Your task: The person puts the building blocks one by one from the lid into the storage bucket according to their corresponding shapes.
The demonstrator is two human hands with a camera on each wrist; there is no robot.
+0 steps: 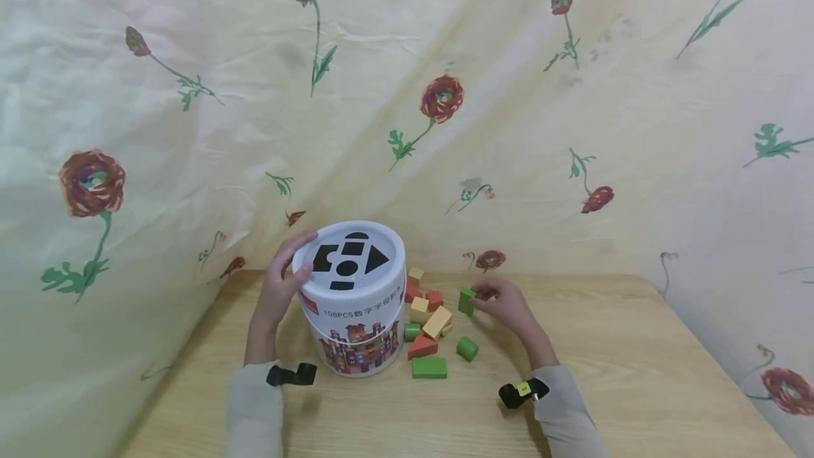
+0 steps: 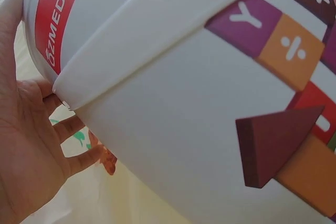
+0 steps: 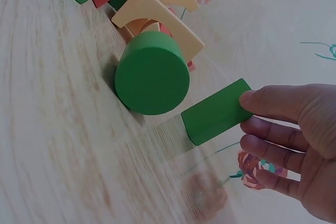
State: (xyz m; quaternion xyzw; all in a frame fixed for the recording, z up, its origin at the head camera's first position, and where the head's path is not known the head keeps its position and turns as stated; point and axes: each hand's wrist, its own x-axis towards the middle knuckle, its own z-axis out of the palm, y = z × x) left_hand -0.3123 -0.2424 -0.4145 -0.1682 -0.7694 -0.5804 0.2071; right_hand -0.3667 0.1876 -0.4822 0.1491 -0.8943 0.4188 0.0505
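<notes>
A white lidded bucket [image 1: 356, 306] of building blocks has shape-cut holes in its lid. My left hand [image 1: 282, 278] grips it at the left side of the lid rim; in the left wrist view the fingers of that hand [image 2: 31, 145] reach behind the bucket wall [image 2: 142, 129]. To the right, my right hand [image 1: 505, 306] pinches a green rectangular block [image 1: 467, 300] that stands on end. The right wrist view has the thumb and fingers of that hand [image 3: 283, 129] at the upper end of the green block [image 3: 218, 111], with a green cylinder [image 3: 152, 74] beside it.
Loose wooden blocks lie right of the bucket: a yellow block [image 1: 437, 321], a red triangle [image 1: 422, 346], a flat green block [image 1: 429, 367], a green cylinder [image 1: 467, 348] and several others. A flowered cloth [image 1: 509, 126] hangs behind the wooden table [image 1: 636, 373].
</notes>
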